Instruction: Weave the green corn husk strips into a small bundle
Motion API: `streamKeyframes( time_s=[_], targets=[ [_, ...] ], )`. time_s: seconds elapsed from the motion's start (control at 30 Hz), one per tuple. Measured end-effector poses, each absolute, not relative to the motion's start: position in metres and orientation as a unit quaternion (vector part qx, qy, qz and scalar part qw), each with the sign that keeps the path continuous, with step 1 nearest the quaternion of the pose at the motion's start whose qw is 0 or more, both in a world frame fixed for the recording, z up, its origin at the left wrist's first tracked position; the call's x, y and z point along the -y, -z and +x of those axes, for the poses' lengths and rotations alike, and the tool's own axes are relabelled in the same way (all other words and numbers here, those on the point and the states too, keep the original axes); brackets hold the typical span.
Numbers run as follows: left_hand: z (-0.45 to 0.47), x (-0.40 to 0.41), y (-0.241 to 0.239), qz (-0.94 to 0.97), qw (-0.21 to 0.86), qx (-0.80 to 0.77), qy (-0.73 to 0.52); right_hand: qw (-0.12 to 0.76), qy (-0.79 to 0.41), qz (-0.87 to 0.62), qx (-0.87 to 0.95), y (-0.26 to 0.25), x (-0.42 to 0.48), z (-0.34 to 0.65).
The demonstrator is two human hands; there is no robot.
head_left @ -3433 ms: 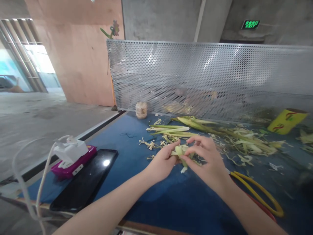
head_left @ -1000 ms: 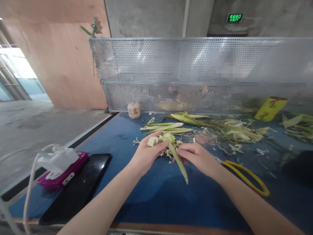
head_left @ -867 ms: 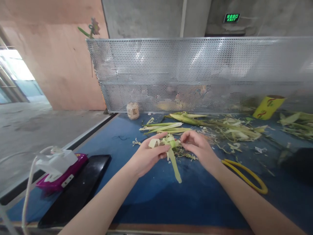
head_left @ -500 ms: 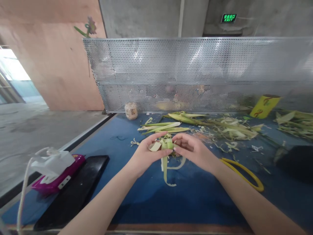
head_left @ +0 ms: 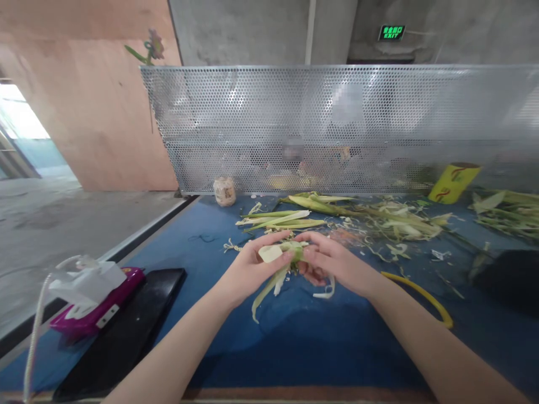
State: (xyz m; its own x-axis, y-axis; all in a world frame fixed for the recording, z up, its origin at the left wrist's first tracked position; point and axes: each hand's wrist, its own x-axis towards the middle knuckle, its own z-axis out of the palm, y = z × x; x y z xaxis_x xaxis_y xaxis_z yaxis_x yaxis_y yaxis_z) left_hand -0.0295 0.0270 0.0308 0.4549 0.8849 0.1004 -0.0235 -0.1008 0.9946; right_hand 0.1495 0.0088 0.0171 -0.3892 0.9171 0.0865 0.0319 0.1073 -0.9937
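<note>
Near the middle of the head view I hold a folded bundle of pale green leaf strips (head_left: 298, 250), which look like husk. My left hand (head_left: 248, 266) pinches its left side between thumb and fingers, where a broad cream piece (head_left: 270, 254) shows. From the right, my right hand (head_left: 341, 262) grips the bundle with curled fingers. A long leaf strip (head_left: 263, 294) hangs below my left hand. Under my right fingers a thin white strip (head_left: 328, 289) curls. Parts of the bundle are hidden behind the fingers.
Long green leaves (head_left: 286, 219) and a heap of shredded husk (head_left: 404, 220) lie on the blue tabletop (head_left: 295, 348). A yellow roll (head_left: 455, 183) stands at the back right, a yellow ring (head_left: 425, 294) nearer. A black phone (head_left: 145, 320) and purple power strip (head_left: 95, 314) lie left.
The bundle has turned between my hands. Its hanging strip has swung left, and the white curl has moved right. My right fingers are now curled further under the bundle.
</note>
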Motion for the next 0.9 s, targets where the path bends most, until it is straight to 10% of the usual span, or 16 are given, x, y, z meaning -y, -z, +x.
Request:
streamKeyframes(
  time_s=[0.9],
  targets=[
    [-0.029, -0.030, -0.024, 0.710, 0.397, -0.359, -0.457, 0.464, -0.523, -0.436, 0.566, -0.010, -0.012, 0.136]
  ],
)
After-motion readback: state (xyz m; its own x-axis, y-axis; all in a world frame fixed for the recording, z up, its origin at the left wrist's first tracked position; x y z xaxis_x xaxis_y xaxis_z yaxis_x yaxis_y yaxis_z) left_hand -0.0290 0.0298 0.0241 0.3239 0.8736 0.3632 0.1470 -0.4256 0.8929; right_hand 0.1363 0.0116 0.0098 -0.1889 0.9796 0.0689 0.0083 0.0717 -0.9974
